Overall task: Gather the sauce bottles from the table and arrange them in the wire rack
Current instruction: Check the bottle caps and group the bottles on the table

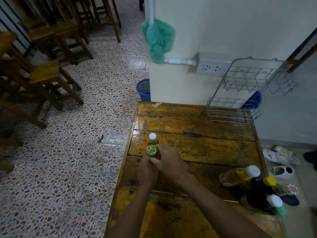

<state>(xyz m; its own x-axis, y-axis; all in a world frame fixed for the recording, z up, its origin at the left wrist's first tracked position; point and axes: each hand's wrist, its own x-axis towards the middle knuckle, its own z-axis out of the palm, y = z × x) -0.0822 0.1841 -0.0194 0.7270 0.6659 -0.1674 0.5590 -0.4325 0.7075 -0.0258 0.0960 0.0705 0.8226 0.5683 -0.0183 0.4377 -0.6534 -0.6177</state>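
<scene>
At table's (197, 143) nine o'clock edge | my left hand (146, 170) and right hand (169, 160) wrap gold-capped bottle (152, 150) | lift upright, clear white-capped bottle (152, 137) | carry toward wire rack (240, 100) at one o'clock

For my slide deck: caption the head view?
Both hands grip a gold-capped bottle on the table; wire rack empty.

Gold-capped bottle (152, 150) body mostly hidden behind both hands; white-capped bottle (152, 137) partly hidden behind it. Bottle cluster (253, 188) at right blurred, labels unreadable.
</scene>
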